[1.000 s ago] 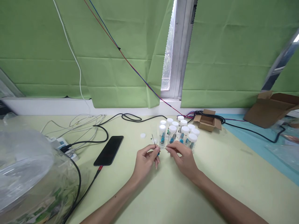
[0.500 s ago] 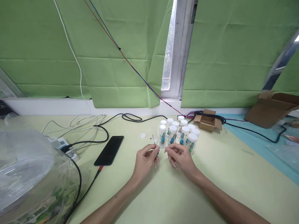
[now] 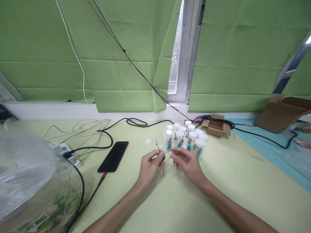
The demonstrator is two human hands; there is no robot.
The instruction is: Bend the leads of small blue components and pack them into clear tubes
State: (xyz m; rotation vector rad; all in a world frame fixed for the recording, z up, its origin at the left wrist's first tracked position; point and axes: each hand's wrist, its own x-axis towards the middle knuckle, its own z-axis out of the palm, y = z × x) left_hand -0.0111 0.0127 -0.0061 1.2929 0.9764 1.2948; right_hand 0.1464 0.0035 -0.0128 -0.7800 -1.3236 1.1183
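My left hand (image 3: pixel 150 167) pinches a small blue part with a thin wire lead (image 3: pixel 159 151) sticking up from its fingertips. My right hand (image 3: pixel 188 164) is just to its right, fingers pinched on a thin light wire (image 3: pixel 169 153) that reaches toward the blue part. Both hands hover low over the pale green table (image 3: pixel 218 191). Just behind them stands a cluster of several clear vials with white caps (image 3: pixel 188 137), each holding blue pieces. A loose white cap (image 3: pixel 148 141) lies left of the vials.
A black phone (image 3: pixel 113 156) lies left of the hands, plugged into a cable. Black and white cables (image 3: pixel 102 129) loop behind it. A clear plastic bag (image 3: pixel 29 181) fills the near left. A small open cardboard box (image 3: pixel 215 127) and a larger one (image 3: pixel 282 111) stand at back right.
My right hand has shifted slightly left, closer to my left hand. The wire lead in my left hand has tilted a little to the left.
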